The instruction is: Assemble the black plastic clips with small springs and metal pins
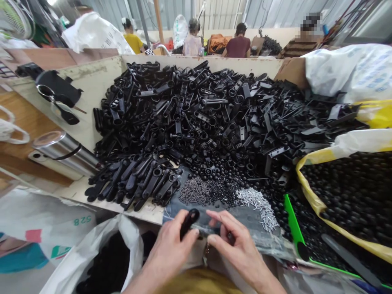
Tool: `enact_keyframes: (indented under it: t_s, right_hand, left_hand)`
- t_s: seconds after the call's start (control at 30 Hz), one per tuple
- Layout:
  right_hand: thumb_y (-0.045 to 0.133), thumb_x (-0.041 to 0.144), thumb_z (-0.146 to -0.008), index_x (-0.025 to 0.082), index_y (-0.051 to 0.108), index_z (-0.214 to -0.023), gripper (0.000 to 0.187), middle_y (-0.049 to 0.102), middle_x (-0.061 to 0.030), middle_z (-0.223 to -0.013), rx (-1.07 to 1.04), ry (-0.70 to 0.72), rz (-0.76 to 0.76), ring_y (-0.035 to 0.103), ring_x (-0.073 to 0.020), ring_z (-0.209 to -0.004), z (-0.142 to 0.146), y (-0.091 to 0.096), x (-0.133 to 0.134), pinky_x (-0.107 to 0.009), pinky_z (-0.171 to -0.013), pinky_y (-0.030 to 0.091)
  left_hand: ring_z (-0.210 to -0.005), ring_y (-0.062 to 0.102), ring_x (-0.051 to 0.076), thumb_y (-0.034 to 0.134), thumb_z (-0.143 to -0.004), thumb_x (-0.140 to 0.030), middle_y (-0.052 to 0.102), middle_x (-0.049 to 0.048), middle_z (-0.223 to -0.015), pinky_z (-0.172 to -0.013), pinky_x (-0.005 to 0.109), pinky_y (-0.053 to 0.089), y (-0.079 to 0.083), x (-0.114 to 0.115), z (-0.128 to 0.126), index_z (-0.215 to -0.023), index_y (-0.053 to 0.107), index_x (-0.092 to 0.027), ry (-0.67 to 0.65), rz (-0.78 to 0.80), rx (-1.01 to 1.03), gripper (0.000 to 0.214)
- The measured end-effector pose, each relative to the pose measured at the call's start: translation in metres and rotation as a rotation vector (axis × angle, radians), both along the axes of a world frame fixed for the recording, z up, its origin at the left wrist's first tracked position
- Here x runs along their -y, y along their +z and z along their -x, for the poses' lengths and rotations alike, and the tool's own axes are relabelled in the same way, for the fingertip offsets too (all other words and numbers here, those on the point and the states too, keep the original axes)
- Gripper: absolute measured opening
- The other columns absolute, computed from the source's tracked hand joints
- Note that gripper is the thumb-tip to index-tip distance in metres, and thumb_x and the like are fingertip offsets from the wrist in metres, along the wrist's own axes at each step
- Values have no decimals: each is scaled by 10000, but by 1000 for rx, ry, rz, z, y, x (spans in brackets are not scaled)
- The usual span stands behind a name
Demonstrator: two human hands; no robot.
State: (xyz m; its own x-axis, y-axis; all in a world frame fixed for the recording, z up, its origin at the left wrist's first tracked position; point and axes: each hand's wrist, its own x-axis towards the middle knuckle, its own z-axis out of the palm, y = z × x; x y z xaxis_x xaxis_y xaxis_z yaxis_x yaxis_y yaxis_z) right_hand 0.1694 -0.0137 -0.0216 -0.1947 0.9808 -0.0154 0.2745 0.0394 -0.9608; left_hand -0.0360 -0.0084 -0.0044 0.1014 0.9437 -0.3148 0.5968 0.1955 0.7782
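As left hand (173,249) grips black part (188,220), right hand (237,245) grasp unclear.

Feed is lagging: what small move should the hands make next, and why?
Probably bring the right hand across to the black plastic part pinched in the left hand: its round end sticks up free, and the hands are close together.

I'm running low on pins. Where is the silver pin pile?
Head view, right of centre: the silver pins lie just beyond the right hand, between the dark screws and the green tray.
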Motion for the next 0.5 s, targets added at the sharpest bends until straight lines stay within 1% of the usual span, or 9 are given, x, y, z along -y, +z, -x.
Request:
enact_keyframes:
  t_s: [0.03,0.07,0.1,0.13,0.2,0.27,0.37,0.43,0.5]
  right_hand:
    - [687,370,-903,243,755,-1181,314,623,-11,-858,18,-46,-17,498,-139,-613,-2,-1,-2,-257,-581,419]
    - [662,384,-923,231,774,-1106,263,616,-7,-804,40,-95,-36,510,-145,-612,-3,-1,-4,-260,-587,422]
    - [635,401,-945,223,784,-1023,245,610,-5,-755,62,-137,-56,522,-153,-613,-5,-2,-5,-264,-591,424]
    - [614,417,-960,219,783,-953,261,611,-6,-722,85,-167,-72,534,-161,-616,-7,-3,-7,-268,-595,425]
    - [589,443,-977,219,774,-886,305,647,-18,-717,117,-184,-88,562,-171,-625,-12,-5,-8,-273,-596,432]
    - [579,470,-977,224,772,-868,332,692,-32,-743,128,-175,-98,602,-185,-644,-17,-6,-8,-276,-602,454]
    - [616,528,-935,236,780,-866,343,736,-45,-774,145,-186,-106,646,-204,-663,-24,-8,-7,-273,-592,490]
    - [657,555,-890,247,788,-869,336,755,-47,-793,174,-191,-105,648,-204,-641,-27,-11,-9,-271,-574,504]
    - [676,568,-860,257,794,-867,332,770,-48,-813,199,-165,-104,651,-204,-627,-25,-15,-13,-273,-570,514]
  left_hand:
    - [-791,692,236,573,-913,-282,744,31,-827,-696,303,453,-2,-7,1,-1006,658,-240,4,-133,-173,133]
    - [-778,713,255,551,-936,-280,757,44,-815,-686,314,451,-4,-15,1,-990,650,-239,3,-230,-309,120]
    - [-754,725,271,531,-956,-280,762,59,-793,-671,323,446,-7,-22,1,-982,646,-231,0,-296,-399,127]
    - [-728,730,287,521,-966,-274,760,77,-764,-652,330,438,-10,-28,0,-967,645,-220,-2,-337,-449,135]
    - [-697,732,309,519,-967,-239,754,107,-738,-621,338,421,-14,-38,-2,-930,641,-200,-18,-360,-475,133]
    - [-684,731,299,520,-964,-197,754,113,-748,-602,330,416,-15,-42,-4,-885,630,-198,-47,-377,-493,135]
    - [-734,727,245,551,-963,-182,752,77,-795,-633,301,440,-13,-39,-2,-812,605,-216,-130,-395,-496,164]
    - [-782,717,223,581,-954,-184,746,53,-833,-668,288,457,-11,-36,2,-836,608,-220,-181,-405,-492,127]
    - [-777,706,207,597,-941,-165,736,36,-834,-667,280,461,-10,-34,6,-844,605,-218,-204,-413,-488,111]
